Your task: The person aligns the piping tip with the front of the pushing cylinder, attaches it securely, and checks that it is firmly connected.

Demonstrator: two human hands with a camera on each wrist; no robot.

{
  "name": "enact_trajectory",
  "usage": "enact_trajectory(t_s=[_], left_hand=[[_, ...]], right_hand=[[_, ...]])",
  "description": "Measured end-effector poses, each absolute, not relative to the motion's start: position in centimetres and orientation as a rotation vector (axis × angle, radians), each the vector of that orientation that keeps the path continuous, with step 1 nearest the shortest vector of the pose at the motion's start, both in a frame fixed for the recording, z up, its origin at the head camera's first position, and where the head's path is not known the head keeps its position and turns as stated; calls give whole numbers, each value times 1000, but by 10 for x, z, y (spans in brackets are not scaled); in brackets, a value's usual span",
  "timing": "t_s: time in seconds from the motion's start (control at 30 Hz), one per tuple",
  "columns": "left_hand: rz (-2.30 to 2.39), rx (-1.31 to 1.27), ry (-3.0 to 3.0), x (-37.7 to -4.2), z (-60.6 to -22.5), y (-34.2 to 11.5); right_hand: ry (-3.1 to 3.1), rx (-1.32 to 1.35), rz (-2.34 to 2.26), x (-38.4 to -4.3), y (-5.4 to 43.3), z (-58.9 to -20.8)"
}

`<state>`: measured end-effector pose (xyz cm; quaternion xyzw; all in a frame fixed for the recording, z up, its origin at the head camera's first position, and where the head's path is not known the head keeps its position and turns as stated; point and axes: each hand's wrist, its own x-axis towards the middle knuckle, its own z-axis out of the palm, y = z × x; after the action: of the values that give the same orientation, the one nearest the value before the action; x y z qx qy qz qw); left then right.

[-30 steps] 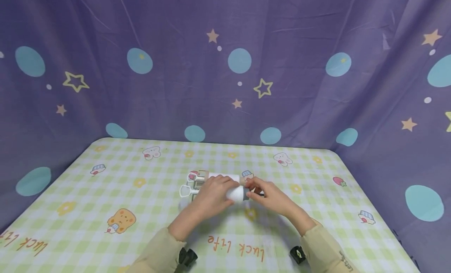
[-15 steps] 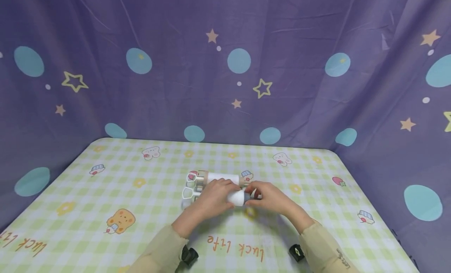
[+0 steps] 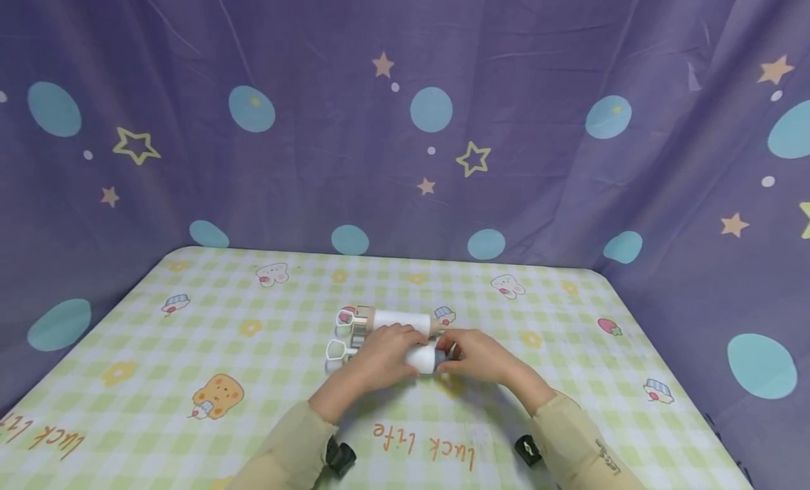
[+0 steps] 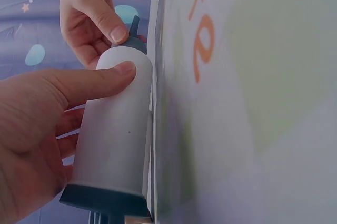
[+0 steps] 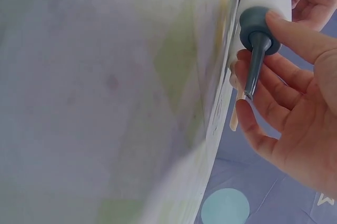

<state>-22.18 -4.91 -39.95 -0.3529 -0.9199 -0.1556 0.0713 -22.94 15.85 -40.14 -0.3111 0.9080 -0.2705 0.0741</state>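
Observation:
A large syringe with a white barrel (image 4: 113,134) and a blue-grey nozzle cap (image 5: 255,23) lies sideways at mid-table. My left hand (image 3: 382,356) grips its barrel, the thumb lying along the side in the left wrist view. My right hand (image 3: 477,358) pinches the cap, with the thumb on one side and fingers on the other. In the right wrist view, the thin nozzle tube (image 5: 256,68) points out past the fingers. To the left of my left hand, a white loop handle (image 3: 337,350) shows. Part of the barrel is covered by that hand.
Just behind lies a similar white syringe (image 3: 401,320) with beige ends, roughly parallel. A green checked cloth (image 3: 285,420) with printed cartoons covers the table. A purple curtain (image 3: 304,166) with stars and blue ovals hangs behind it.
The held syringe and both hands have shifted slightly toward the person. My right hand's fingers have changed position on the cap. The beige-ended syringe has not visibly moved.

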Motion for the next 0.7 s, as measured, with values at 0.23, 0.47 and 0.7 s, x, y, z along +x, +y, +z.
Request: enact_trajectory(t_s=[0.23,0.47,0.7], left_hand=[[-494,-1095,-2806,-224,-402,-49],[-497,-1055,-2859,-222,-403,-49],[-433,-1030,-2839,-223,-396,-55]], right_hand=[[2724,-922,-769,-230,157,-403],[2724,-917,-763,-229,157,-403],[2752,-881,-775,-229,166,-398]])
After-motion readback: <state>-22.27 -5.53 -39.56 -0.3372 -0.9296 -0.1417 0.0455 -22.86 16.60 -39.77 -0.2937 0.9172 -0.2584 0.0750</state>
